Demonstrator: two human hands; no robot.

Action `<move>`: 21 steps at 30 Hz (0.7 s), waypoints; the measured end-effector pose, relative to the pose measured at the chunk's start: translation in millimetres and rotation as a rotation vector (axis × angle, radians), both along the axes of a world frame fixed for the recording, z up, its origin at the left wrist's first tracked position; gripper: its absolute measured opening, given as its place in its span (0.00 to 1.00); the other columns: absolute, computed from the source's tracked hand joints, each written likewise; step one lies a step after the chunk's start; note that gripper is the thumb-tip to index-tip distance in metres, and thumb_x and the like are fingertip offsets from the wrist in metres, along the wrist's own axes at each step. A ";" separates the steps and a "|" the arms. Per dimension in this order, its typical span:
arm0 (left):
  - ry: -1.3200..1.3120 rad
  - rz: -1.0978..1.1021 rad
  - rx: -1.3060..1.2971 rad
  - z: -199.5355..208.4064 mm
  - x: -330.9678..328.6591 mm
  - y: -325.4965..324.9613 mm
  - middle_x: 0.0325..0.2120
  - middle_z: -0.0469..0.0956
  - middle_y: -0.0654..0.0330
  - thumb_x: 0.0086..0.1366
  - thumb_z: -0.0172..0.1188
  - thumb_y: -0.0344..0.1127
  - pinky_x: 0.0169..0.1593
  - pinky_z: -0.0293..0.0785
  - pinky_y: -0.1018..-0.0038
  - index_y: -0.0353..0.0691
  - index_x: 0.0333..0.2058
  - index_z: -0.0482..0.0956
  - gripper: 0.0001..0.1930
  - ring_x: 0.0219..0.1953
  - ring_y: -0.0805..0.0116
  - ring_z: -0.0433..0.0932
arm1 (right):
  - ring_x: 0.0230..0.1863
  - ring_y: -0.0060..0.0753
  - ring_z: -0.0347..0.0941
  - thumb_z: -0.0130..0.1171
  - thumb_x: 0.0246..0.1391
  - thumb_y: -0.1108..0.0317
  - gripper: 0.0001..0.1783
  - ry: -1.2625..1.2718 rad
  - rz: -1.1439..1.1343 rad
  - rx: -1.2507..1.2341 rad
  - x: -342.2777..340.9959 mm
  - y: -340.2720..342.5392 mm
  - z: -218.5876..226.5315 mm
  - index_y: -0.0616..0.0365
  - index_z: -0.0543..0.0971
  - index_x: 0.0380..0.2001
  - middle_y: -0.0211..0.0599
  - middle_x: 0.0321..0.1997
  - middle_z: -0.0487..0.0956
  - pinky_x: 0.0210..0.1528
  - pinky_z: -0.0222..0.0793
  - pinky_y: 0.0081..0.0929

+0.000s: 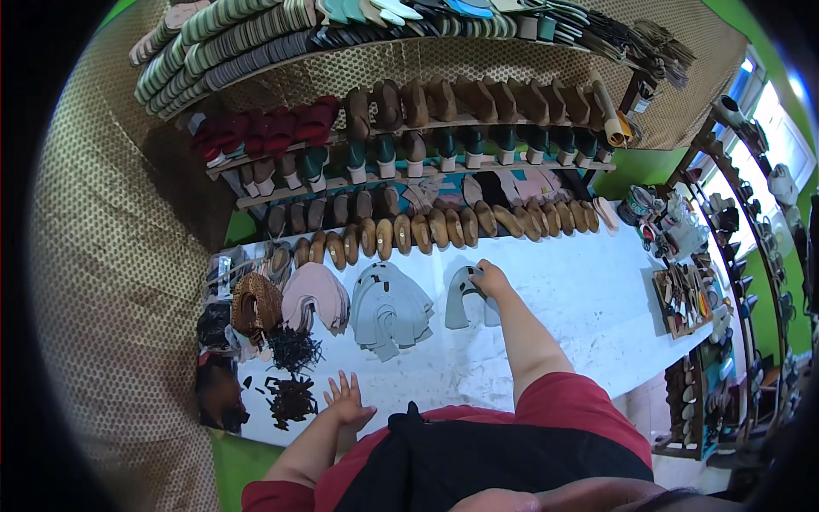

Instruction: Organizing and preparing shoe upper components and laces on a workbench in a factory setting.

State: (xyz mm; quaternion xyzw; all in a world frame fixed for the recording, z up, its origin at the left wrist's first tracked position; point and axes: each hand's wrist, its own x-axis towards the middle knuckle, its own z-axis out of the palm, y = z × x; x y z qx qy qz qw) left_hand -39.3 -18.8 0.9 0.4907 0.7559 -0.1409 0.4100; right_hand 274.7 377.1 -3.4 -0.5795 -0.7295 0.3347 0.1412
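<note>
Specifically, clock positions refer to the white worktable (589, 316), with twelve o'clock at its far edge; a row of brown shoe lasts (421, 232) lines that edge from about ten to two o'clock; beyond it, at twelve, rises a shelf rack (503, 167) carrying further lasts, with dark red slippers (271, 130) at its eleven o'clock end. Plastic-wrapped goods (674, 226) are heaped at two o'clock; a tool tray (663, 301) stands at three. A fanned stack of grey U-shaped pieces (401, 311) lies between nine and ten o'clock; pink U-shaped pieces (314, 290) and brown patterned pieces (256, 299) follow farther out toward nine; black strips (294, 348) and dark brown strips (290, 403) lie in two piles between eight and nine.

The separate grey U-shaped piece (458, 300) lies just past twelve o'clock; the right forearm (531, 341) partly covers its right leg. The right hand (487, 278) is narrow, fingers bent together at the top of this piece; whether they pinch it cannot be told. The left hand (345, 403) is spread wide at eight o'clock, holding nothing, near the dark brown strips; contact with the tabletop cannot be determined.
</note>
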 end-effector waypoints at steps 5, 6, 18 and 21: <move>0.013 0.022 0.006 -2.4 -2.3 -8.0 0.69 0.13 0.41 0.53 0.62 0.68 0.66 0.21 0.34 0.44 0.70 0.21 0.66 0.69 0.31 0.12 | 0.44 0.47 0.79 0.73 0.44 0.60 0.27 0.086 0.041 -0.051 -6.3 -15.2 27.5 0.59 0.78 0.47 0.47 0.41 0.83 0.49 0.73 0.37; 0.009 0.015 0.007 1.6 0.5 -3.6 0.69 0.13 0.41 0.53 0.62 0.68 0.66 0.21 0.34 0.44 0.70 0.21 0.66 0.69 0.31 0.12 | 0.44 0.47 0.79 0.73 0.44 0.60 0.27 0.084 0.031 -0.048 1.0 -12.6 24.3 0.59 0.78 0.47 0.47 0.41 0.83 0.49 0.73 0.37; 0.025 0.010 0.067 -11.1 -0.7 -7.2 0.70 0.14 0.41 0.51 0.64 0.68 0.66 0.22 0.34 0.45 0.71 0.22 0.67 0.69 0.32 0.12 | 0.44 0.40 0.79 0.75 0.38 0.69 0.20 0.242 0.133 -0.137 26.4 -35.7 67.2 0.56 0.82 0.38 0.38 0.37 0.84 0.49 0.72 0.31; 0.025 -0.004 0.063 -11.6 -0.1 -3.1 0.70 0.14 0.41 0.51 0.64 0.68 0.66 0.22 0.34 0.45 0.71 0.22 0.67 0.69 0.31 0.12 | 0.64 0.45 0.68 0.78 0.34 0.67 0.17 0.317 0.287 0.224 47.1 -40.1 67.6 0.51 0.84 0.32 0.33 0.50 0.82 0.65 0.62 0.44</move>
